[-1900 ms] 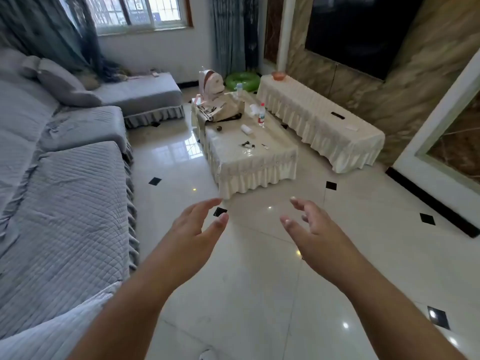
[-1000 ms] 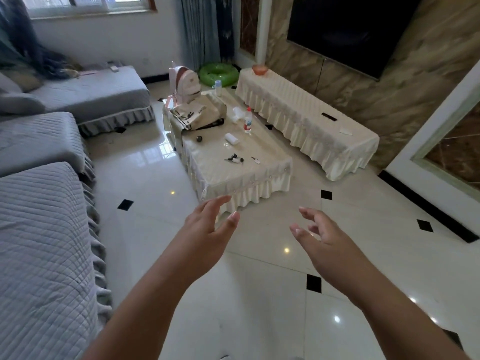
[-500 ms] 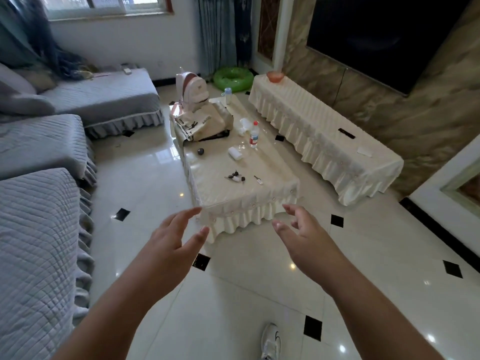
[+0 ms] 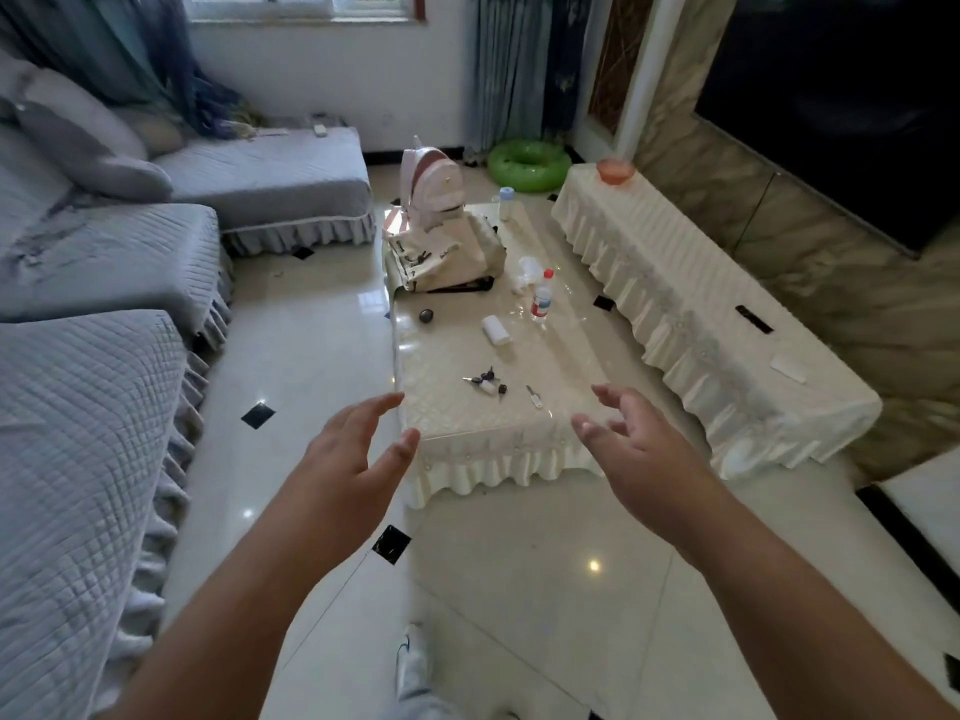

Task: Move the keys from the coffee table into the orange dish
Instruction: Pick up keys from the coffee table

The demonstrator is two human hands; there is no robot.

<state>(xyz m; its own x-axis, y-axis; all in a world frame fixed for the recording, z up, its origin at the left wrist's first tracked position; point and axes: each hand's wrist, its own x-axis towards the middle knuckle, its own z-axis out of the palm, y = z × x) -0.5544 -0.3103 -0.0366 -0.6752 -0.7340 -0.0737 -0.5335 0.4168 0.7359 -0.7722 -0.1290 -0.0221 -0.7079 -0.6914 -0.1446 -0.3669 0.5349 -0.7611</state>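
Bottle [image 4: 542, 298] label unreadable. Dark-headed keys [image 4: 485, 383] with a white fob lie on the table [image 4: 457, 426], by its near edge. Left hand [image 4: 348, 475] and right hand [image 4: 644, 452] hover before it, spread, empty.

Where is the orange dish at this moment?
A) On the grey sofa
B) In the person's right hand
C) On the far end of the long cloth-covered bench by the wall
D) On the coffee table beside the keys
C: the orange dish stands on the far end of the cloth-covered bench, well apart from the keys lying on the coffee table.
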